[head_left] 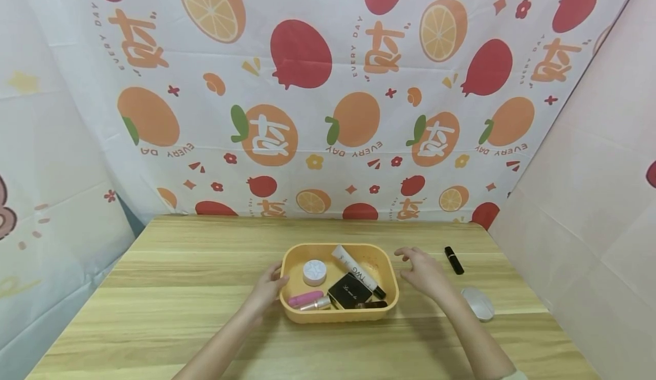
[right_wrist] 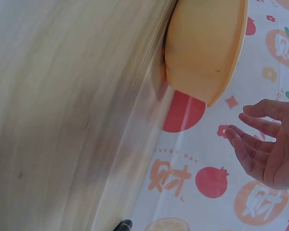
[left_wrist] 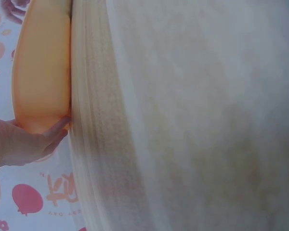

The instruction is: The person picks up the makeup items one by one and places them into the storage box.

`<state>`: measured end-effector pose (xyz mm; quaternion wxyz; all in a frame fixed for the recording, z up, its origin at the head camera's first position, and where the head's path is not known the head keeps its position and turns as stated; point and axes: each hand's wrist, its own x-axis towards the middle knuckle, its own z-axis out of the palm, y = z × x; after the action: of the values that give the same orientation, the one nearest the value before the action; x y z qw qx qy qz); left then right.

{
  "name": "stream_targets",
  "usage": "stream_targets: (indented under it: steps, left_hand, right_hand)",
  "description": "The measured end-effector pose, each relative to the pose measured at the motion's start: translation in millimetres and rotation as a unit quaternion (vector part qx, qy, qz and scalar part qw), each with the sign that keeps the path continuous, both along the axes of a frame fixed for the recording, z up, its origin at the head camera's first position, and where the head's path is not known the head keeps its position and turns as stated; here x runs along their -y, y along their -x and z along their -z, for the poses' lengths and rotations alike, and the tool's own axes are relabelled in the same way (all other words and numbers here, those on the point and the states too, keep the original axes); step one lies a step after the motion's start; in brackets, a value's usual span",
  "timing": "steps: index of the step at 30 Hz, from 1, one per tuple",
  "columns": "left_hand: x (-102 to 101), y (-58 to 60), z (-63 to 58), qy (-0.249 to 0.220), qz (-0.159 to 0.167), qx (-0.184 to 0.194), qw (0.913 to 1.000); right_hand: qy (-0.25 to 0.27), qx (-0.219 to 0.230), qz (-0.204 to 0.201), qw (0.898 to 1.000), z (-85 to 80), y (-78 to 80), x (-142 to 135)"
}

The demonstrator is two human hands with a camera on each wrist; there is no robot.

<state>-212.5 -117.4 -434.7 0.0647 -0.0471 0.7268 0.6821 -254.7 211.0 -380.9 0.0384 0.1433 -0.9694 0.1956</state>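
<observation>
A yellow plastic storage box (head_left: 338,315) stands on the wooden table. My left hand (head_left: 265,290) grips its left end, thumb at the rim and fingers along the outer wall; the left wrist view shows that hand (left_wrist: 26,144) against the box wall (left_wrist: 43,67). Off the box's right end, my right hand (head_left: 422,272) hovers with loosely bent fingers, holding nothing. In the box lie a round white container (head_left: 315,272), a white tube (head_left: 353,266) with a black cap, a black square case (head_left: 349,291), a pink item (head_left: 306,298), a silvery tube (head_left: 316,304) and a dark stick (head_left: 372,305).
Right of my right hand, a black lipstick-like tube (head_left: 454,260) lies on the table (head_left: 205,266). A round silvery-white compact-like item (head_left: 478,303) is beside my right forearm. A fruit-print curtain (head_left: 328,112) hangs behind the table, with pale cloth at both sides.
</observation>
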Motion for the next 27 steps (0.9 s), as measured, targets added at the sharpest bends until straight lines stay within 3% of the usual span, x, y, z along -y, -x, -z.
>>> stream_targets:
  steps: [27]
  left_hand:
    - [-1.3, -1.3, 1.2, -0.012, -0.006, -0.002, 0.9999]
  right_hand:
    - [-0.015, 0.004, 0.01, 1.0, 10.7, -1.6, -24.1]
